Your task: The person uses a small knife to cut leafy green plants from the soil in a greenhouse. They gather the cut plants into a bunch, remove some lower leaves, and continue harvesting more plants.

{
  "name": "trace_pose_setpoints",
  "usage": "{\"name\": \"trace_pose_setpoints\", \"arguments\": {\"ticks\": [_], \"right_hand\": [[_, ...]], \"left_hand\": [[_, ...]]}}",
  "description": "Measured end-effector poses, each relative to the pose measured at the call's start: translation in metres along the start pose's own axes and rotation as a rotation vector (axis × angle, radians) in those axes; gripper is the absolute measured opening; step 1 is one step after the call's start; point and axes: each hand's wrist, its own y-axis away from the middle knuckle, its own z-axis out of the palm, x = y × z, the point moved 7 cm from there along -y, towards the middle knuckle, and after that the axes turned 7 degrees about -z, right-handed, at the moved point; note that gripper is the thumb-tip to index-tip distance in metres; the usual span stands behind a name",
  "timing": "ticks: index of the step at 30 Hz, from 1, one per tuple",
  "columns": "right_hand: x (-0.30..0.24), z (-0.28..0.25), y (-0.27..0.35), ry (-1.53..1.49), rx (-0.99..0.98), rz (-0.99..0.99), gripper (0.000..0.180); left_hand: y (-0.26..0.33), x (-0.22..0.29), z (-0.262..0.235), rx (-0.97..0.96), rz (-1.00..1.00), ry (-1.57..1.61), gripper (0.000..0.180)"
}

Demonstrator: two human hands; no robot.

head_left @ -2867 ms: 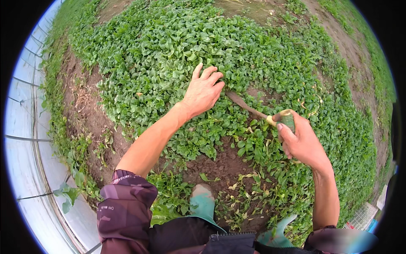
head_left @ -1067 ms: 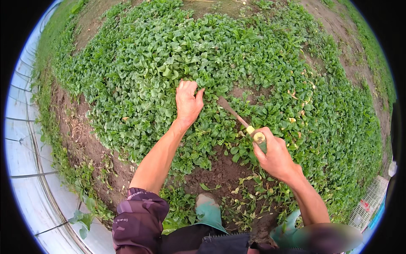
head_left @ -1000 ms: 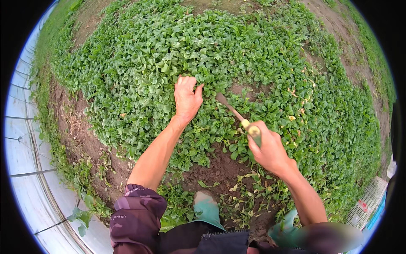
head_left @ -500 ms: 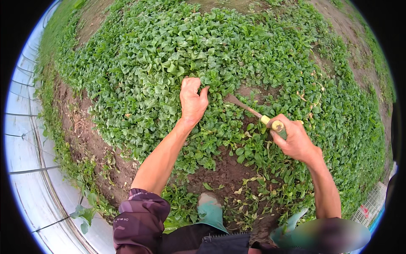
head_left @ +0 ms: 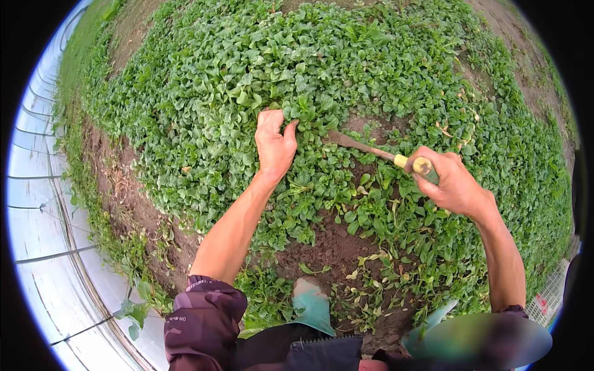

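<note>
My left hand (head_left: pixel 276 143) is closed in the dense leafy greens (head_left: pixel 216 93), its curled fingers round a leafy plant. A small clump of leaves (head_left: pixel 303 112) shows beside its thumb; the fingertips are hidden among the foliage. To the right, my right hand (head_left: pixel 455 183) grips the yellow and green handle of a hand weeder (head_left: pixel 371 150). Its narrow, rusty, soil-coloured blade points left toward my left hand. The blade's tip lies low at the leaves, a short way right of that hand, and does not touch it.
Bare brown soil (head_left: pixel 322 247) shows in front of my green boot (head_left: pixel 311 306), with loose and yellowing leaves (head_left: pixel 371 278) to its right. White plastic sheeting (head_left: pixel 43 229) runs along the left. A white crate (head_left: pixel 549 290) stands at the lower right.
My right hand has moved right and a little farther away; the weeder now lies flatter and more of its blade shows. My left hand has shifted slightly left, still closed.
</note>
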Motion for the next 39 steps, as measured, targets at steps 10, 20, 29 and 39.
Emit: {"name": "trace_pose_setpoints", "arguments": {"ticks": [10,20,29,39], "right_hand": [[0.000,0.026,-0.004,0.014,0.039,0.022,0.016],[-0.009,0.059,-0.009,-0.065,0.123,0.093,0.019],[-0.010,0.063,0.018,-0.122,0.245,0.122,0.016],[-0.024,0.074,0.023,-0.050,0.269,0.085,0.015]], "left_hand": [[0.001,-0.008,-0.001,0.052,-0.177,0.100,0.014],[-0.001,-0.042,0.002,0.024,-0.452,0.550,0.010],[-0.021,0.008,-0.024,-0.008,-0.547,0.581,0.004],[-0.050,0.054,-0.013,-0.323,-0.260,0.212,0.023]]}}
